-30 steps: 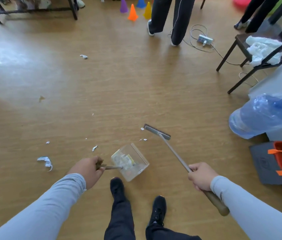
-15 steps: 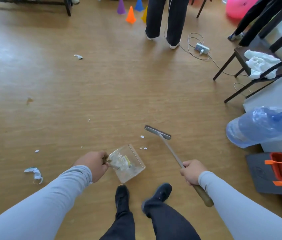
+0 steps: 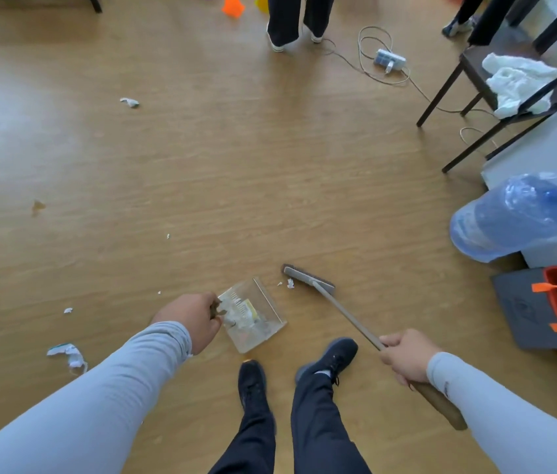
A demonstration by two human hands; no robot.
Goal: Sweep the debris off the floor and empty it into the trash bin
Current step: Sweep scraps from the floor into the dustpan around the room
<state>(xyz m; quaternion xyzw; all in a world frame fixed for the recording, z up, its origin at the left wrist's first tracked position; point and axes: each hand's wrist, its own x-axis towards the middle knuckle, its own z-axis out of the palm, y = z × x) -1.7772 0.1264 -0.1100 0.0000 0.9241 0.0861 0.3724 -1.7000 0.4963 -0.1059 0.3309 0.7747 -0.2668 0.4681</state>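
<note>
Your left hand (image 3: 191, 322) reaches forward and down from 7 o'clock, sleeve extended, fingers curled round the short handle of the dustpan (image 3: 253, 314). The dustpan is clear plastic, lies just ahead of your left shoe (image 3: 252, 384), and holds pale scraps and a yellowish piece. Whether it rests on the floor (image 3: 236, 165) or hangs just above it cannot be told.

Your right hand (image 3: 407, 357) comes in from 5 o'clock and grips the broom (image 3: 342, 309) partway down its shaft; the wooden end of the handle runs back under your forearm. The shaft slants up toward 11 o'clock to the flat head, which lies at 1 o'clock of the dustpan. Two small white scraps (image 3: 289, 283) lie between the head and the dustpan mouth, just beside the head.

Other debris on the floor: a crumpled paper (image 3: 68, 354) at 9 o'clock of your left forearm, a small bit (image 3: 67, 310) above it, a speck (image 3: 168, 236) near centre, a brown fleck (image 3: 37, 206) at left, and a wad (image 3: 130, 102) far out at 11 o'clock.

At 3 o'clock a blue water jug (image 3: 509, 217) lies on its side, and just below it stands a grey and orange bin (image 3: 544, 306). A dark chair (image 3: 496, 87) with a white cloth (image 3: 516, 83) stands at 2 o'clock, a power strip (image 3: 388, 59) with its cord beside it. Another person's legs (image 3: 299, 18) stand at 12 o'clock, near an orange cone (image 3: 232, 5).
</note>
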